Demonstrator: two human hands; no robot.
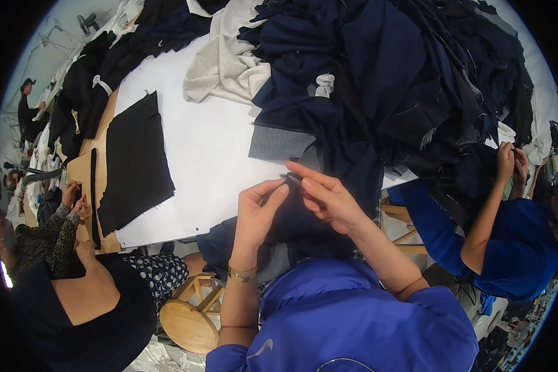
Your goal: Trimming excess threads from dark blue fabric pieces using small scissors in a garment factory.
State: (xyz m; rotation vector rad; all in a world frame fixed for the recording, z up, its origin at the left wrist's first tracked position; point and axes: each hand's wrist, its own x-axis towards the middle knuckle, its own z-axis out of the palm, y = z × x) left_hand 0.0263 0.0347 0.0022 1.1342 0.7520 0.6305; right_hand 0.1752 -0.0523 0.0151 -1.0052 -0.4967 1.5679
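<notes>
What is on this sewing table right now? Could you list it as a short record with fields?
Left hand: pinches the edge of a dark navy fabric piece
Right hand: pinches the same edge, close to the left
Table: white flat worktop
On table, left: black rectangular cloth panel
On table, far side: big heap of navy cloth, cream knit garment
Beside the table: round wooden stool
Others: a person on each side, hands busy
</notes>
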